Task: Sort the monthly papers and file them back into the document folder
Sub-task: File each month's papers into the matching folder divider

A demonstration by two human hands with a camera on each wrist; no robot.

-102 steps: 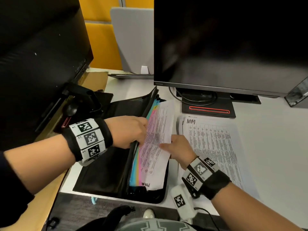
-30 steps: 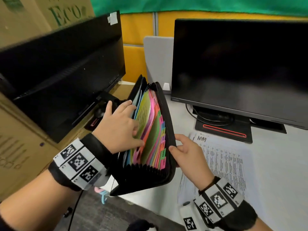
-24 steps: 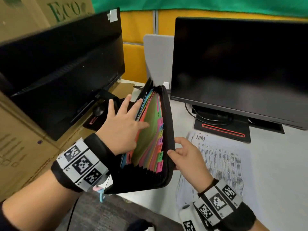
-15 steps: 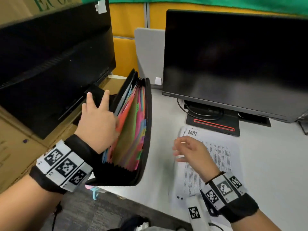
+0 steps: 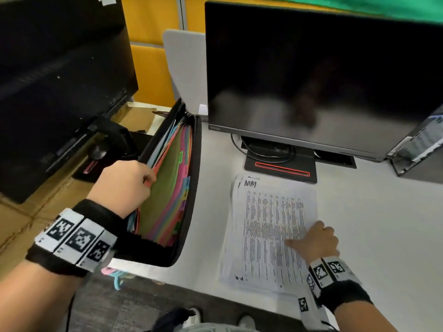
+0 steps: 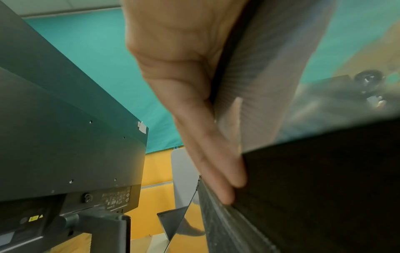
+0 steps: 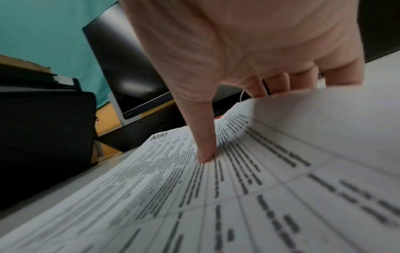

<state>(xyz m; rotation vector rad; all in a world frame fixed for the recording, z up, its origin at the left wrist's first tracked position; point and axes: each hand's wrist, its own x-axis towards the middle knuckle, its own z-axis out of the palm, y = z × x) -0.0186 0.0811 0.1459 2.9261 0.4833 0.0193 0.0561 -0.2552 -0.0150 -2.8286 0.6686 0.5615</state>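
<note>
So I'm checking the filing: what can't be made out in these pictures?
- Folder tabs, head view: too small and blurred to read.
- Sheets under the MAY paper: covered by it.
- Left hand fingers, head view: hidden among dividers.
- Paper's table text, right wrist view: motion blur.

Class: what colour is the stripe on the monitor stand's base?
Red, on the black monitor stand base; head view shows it best.

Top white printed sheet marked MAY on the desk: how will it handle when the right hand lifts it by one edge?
Probably floppy: in the right wrist view the white printed sheet marked MAY already curls up at the edge where the right hand pinches it. Likely very light. It may slide or drag the loose white sheets beneath it, whose edges show offset.
</note>
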